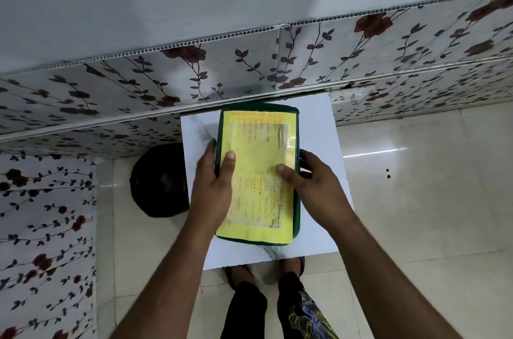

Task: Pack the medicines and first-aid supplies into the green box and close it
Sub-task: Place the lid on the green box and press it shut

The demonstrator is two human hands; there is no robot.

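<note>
Head view, looking straight down. Green box (257, 172) lies closed on a small white table (319, 133), long axis running away from the person, far end near the wall. Lid is covered by a yellow sheet (261, 200) with handwritten lines in dark and orange ink; text too blurred to read. A glossy clear patch, tape or plastic, sits on the sheet's right upper part. Dark green rim shows all round the sheet.

Left hand (213, 186) grips the box's left edge: thumb lies flat on top of the yellow sheet, fingers wrapped down over the side, tips hidden. Right hand (308, 175) grips the right edge the same way: thumb pressed on the sheet, fingers curled round the side over something dark at the box's edge, maybe a handle or clasp, cannot tell which. Both hands are clamped on the box, one each side, about mid-length. Box bottom looks in contact with the table, but cannot tell for sure.

No medicines or supplies visible outside the box.

Black round object (159, 180) sits on the floor just left of the table, partly under its edge. Floral-pattern wall panels (166, 75) run behind the table and down the left. Glossy pale floor tiles (416, 200) on the right. Person's legs in dark trousers (277, 311) and feet show below the table's near edge.
</note>
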